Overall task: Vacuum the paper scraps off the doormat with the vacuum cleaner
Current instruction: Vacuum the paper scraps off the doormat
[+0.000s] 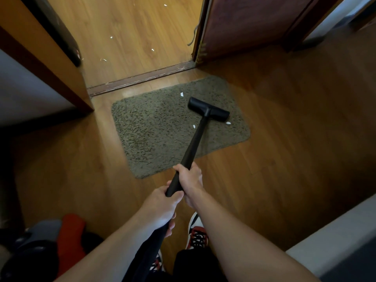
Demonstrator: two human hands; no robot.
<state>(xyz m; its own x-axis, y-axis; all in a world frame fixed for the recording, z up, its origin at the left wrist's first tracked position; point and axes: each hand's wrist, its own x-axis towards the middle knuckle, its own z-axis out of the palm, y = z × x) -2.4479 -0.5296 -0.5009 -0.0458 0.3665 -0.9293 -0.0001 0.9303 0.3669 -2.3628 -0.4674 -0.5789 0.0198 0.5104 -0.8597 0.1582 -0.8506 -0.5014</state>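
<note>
A grey-green shaggy doormat (pixel 162 127) lies on the wooden floor before a doorway. The black vacuum head (pixel 208 109) rests on the mat's far right part, with its black tube (pixel 194 143) slanting back toward me. My right hand (pixel 190 180) grips the tube higher up; my left hand (pixel 160 206) grips it just behind, nearer my body. Three white paper scraps lie on the mat: one (pixel 181 94) beyond the head, one (pixel 194 126) beside the tube, one (pixel 228 123) at the head's right end.
More white scraps (pixel 152 50) dot the floor past the door threshold (pixel 142 78). An open dark door (pixel 244 27) stands at right, a door frame (pixel 50 64) at left. Shoes (pixel 71 233) lie at lower left; my sneaker (pixel 196 235) is below my hands.
</note>
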